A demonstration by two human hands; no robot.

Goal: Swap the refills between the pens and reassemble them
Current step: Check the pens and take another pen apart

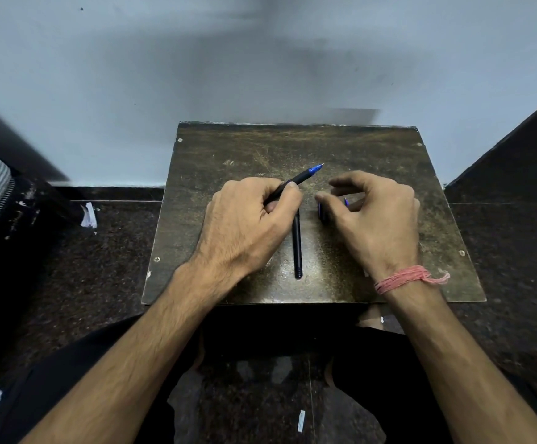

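We see our left hand (248,219) curled round a black pen (296,180) at the table's (389,149) centre, its grip pinching the barrel so the blue tip points toward two o'clock. A black pen barrel (297,248) lies on the table just at five o'clock of that hand, running toward six. Our right hand (376,216), at three o'clock of the left, hovers with curled fingers over small blue parts (346,201); whether its grip holds them we cannot tell. A pink thread band (405,278) circles that wrist.

I see my left hand (248,219) hold a black pen (296,181) over the small table (389,161). Another pen (298,248) lies on the table. My right hand (376,219) curls near a blue piece (320,211).
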